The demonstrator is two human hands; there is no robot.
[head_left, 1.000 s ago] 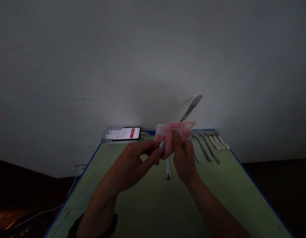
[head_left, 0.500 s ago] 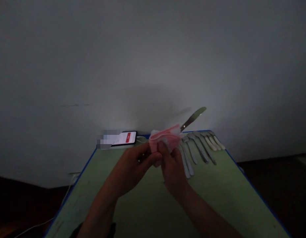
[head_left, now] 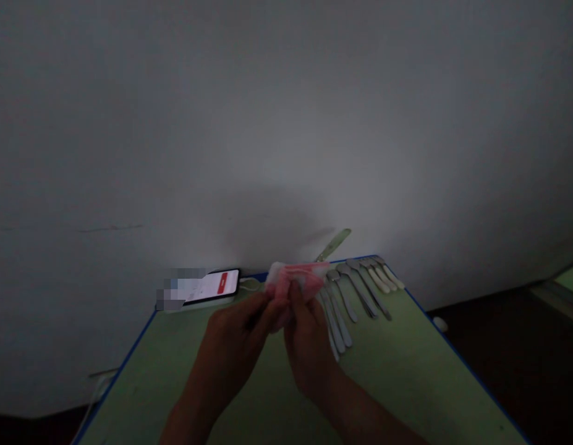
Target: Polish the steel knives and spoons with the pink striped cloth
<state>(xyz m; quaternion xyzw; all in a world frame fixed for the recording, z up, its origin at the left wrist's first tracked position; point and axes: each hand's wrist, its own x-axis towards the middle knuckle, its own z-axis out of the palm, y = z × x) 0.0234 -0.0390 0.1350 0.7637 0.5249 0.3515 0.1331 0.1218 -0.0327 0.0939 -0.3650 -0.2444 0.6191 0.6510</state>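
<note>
Both hands meet over the middle of the table around a pink and white cloth (head_left: 281, 285). My left hand (head_left: 237, 330) is closed on the cloth's left side. My right hand (head_left: 307, 343) grips it from the right, thumb pressed on top. Out of the cloth's far right side sticks the blade of a table knife (head_left: 334, 245), pointing up and away; its handle is hidden in the cloth and fingers. Just right of my right hand, several metal knives or handles (head_left: 339, 327) lie side by side, partly covered by the hand.
Several spoons (head_left: 360, 290) and some pale-handled cutlery (head_left: 381, 277) lie in a row toward the far right of the green table (head_left: 249, 408). At the back left, a lit phone (head_left: 212, 285) rests with a white cable (head_left: 250, 284) attached. A wall (head_left: 286, 136) stands directly behind.
The cloth-wrapped knife and both hands sit slightly lower and further left in view, and the blade shows less. The camera view has shifted too. Both hands still grip the cloth.
</note>
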